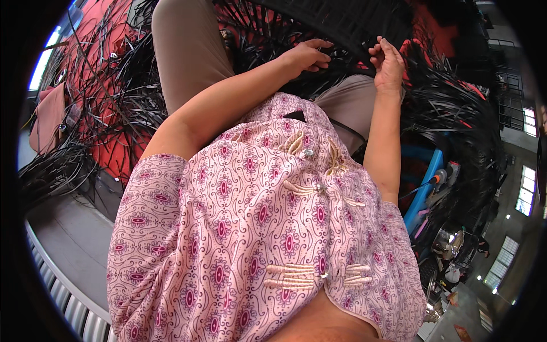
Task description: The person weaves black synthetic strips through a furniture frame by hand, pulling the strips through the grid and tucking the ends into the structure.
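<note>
A large black woven piece (336,21), made of dark strips, lies across the far middle in front of my knees. My left hand (308,56) is at its near edge with the fingers curled. What they hold, if anything, is lost against the dark strips. Farther right, my right hand (388,64) is raised beside the weave, fingers bent and thumb and fingertips close together. Anything thin between those fingertips is too small to make out. Loose black strips (439,94) hang and pile to the right of this hand.
More black strips (102,102) lie tangled over a red surface (117,157) at the left. A pink cloth (50,121) sits at the far left. Right of my forearm stands a blue-rimmed container (423,191), with an orange-and-grey tool (437,179) near its edge.
</note>
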Motion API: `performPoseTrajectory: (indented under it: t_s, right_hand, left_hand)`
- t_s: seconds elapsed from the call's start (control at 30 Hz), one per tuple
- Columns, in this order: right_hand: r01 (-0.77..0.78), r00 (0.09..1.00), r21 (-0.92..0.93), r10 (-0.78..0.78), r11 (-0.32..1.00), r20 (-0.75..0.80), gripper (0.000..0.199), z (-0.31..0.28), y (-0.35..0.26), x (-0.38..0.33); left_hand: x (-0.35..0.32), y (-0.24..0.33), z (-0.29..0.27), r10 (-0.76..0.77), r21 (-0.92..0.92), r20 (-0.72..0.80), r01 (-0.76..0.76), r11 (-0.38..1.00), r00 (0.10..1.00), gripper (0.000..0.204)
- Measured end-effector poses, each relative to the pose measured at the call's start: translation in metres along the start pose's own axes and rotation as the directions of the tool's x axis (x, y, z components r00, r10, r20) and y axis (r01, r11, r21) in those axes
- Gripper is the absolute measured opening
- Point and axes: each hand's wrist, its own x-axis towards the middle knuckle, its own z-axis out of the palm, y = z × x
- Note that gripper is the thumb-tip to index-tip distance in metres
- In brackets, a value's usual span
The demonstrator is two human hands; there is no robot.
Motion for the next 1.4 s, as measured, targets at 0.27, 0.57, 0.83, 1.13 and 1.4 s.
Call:
performPoseTrajectory:
  t_s: [0.27,0.57,0.83,1.13,1.4]
  right_hand:
    - [0.017,0.999,-0.035,-0.018,0.999,-0.029,0.019,0.002,0.002,0.003]
    - [0.048,0.999,-0.011,-0.049,0.999,-0.022,0.02,0.002,0.006,0.001]
    - [0.071,0.997,-0.014,-0.071,0.997,-0.012,0.024,0.002,0.005,-0.003]
    - [0.072,0.997,-0.012,-0.072,0.997,0.001,0.024,0.004,0.003,-0.005]
    - [0.061,0.998,-0.011,-0.061,0.998,-0.014,0.024,0.006,0.002,-0.006]
  left_hand:
    - [0.009,-0.004,-0.001,0.023,0.065,-0.033,-0.021,0.998,0.999,0.048]
    - [0.01,-0.007,-0.004,0.034,0.048,-0.029,-0.032,0.998,0.999,0.048]
    - [0.013,-0.008,-0.002,0.04,0.05,-0.067,-0.037,0.998,0.997,0.042]
    - [0.013,-0.008,-0.003,0.029,0.047,-0.081,-0.025,0.999,0.996,0.038]
    - [0.013,-0.01,-0.005,0.044,0.03,-0.075,-0.041,0.999,0.996,0.035]
